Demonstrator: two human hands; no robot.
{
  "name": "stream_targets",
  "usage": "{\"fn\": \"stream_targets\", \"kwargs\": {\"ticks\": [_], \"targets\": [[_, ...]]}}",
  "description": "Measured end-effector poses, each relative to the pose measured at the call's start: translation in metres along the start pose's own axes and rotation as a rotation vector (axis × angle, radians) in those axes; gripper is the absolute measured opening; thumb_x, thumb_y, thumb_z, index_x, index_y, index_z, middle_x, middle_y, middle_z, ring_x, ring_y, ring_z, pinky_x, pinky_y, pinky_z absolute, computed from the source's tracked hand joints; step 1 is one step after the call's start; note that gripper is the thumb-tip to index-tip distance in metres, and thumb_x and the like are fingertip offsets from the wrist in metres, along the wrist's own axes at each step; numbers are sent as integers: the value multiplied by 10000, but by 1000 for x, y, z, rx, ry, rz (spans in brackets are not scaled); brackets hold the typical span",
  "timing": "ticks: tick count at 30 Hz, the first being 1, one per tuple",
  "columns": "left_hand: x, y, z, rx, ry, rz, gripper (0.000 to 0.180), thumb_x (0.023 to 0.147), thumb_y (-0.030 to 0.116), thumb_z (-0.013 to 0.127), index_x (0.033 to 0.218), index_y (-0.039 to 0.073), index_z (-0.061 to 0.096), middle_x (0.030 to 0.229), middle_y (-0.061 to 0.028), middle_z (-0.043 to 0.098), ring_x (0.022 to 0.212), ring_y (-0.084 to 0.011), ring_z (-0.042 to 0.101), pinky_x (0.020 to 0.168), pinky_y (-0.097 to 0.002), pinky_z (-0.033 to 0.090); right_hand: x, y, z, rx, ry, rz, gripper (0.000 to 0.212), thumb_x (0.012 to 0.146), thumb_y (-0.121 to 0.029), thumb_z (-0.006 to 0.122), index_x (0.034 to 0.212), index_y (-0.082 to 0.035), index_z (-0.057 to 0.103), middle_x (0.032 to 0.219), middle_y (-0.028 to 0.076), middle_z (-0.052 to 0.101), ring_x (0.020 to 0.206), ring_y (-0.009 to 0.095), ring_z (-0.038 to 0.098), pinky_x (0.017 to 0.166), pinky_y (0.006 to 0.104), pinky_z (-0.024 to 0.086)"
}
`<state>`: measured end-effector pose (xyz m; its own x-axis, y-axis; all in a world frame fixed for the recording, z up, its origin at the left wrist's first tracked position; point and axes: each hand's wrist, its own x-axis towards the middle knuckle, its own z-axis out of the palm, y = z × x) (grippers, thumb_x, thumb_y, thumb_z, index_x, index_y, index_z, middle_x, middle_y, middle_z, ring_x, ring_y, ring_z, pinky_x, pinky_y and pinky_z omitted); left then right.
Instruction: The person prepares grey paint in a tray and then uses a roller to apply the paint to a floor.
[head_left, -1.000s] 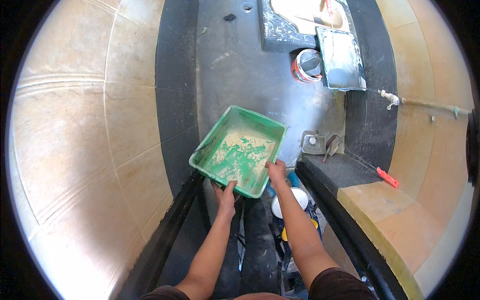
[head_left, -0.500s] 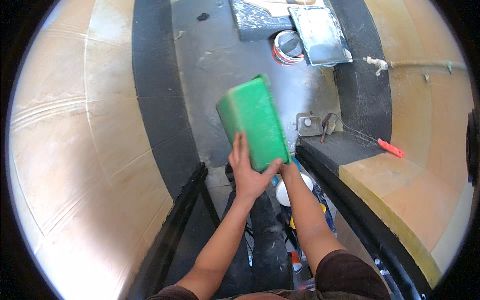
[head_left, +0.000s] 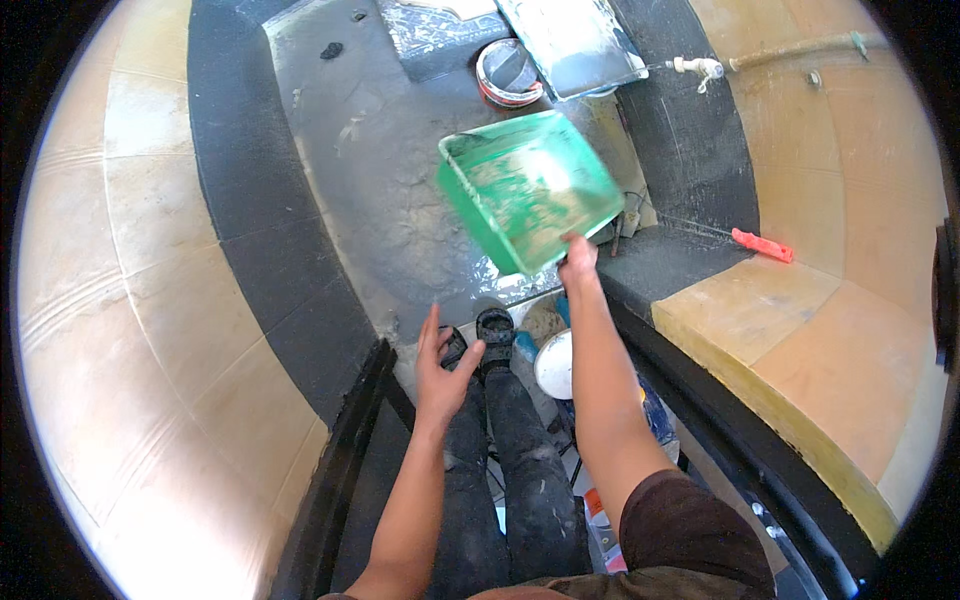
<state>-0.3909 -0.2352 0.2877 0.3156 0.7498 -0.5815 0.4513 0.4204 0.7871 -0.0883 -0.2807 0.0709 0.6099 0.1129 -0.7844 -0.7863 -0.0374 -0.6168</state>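
Right fingers [head_left: 577, 247] gripping green tray [head_left: 528, 188] rim, wet floor [head_left: 380, 170] beneath

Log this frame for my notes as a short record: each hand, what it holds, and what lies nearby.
left hand: open, fingers spread, holding nothing, above the person's dark shoes
right hand: grips the near edge of the green plastic tray
tray state: tilted, lifted above the wet grey floor, pale residue inside
beyond tray: round bucket and a grey tray
right side: wall tap; red tool on the ledge
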Motion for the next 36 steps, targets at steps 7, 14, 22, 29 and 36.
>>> {"fn": "stream_targets", "kwargs": {"ticks": [7, 14, 22, 29, 36], "targets": [[-20, -88, 16, -185, -75, -219, 809, 924, 230, 801, 1595, 70, 379, 1572, -188, 442, 1324, -304, 570, 1089, -443, 467, 157, -91, -39, -48, 18, -7, 282, 962, -72, 608, 1242, -73, 572, 1075, 93, 651, 887, 242, 646, 716, 380, 552], [-35, -117, 14, -184, -107, -340, 774, 943, 264, 784, 1579, 51, 398, 1525, -197, 504, 1301, -294, 587, 1086, -426, 473, 179, -35, -40, -146, -47, -185, 413, 1055, -317, 495, 1365, -48, 541, 1327, 134, 596, 1235, 342, 561, 1074, 561, 418], [-95, -72, -45, -131, -106, -448, 721, 947, 292, 779, 1539, 39, 454, 1469, -188, 564, 1237, -281, 629, 1045, -395, 500, -63, 43, -49, -372, -25, -80, 451, 939, -56, 650, 1359, -10, 490, 1068, 146, 659, 849, 266, 698, 628, 361, 547], [-83, -56, -159, -254, 151, -488, 534, 991, 348, 713, 1411, 45, 581, 1233, -84, 679, 1056, -179, 659, 878, -329, 507, -281, -94, -1, -1103, -194, -590, 341, 918, -107, 710, 1238, -24, 626, 996, 146, 726, 888, 240, 725, 791, 377, 577], [9, -25, -223, -425, 366, -411, 528, 985, 419, 692, 1282, -15, 648, 1060, -100, 714, 858, -206, 657, 812, -362, 534, -341, -179, -84, -1384, -239, -851, 247, 922, -102, 698, 1140, 11, 665, 856, 108, 724, 748, 172, 713, 712, 338, 582]]}}
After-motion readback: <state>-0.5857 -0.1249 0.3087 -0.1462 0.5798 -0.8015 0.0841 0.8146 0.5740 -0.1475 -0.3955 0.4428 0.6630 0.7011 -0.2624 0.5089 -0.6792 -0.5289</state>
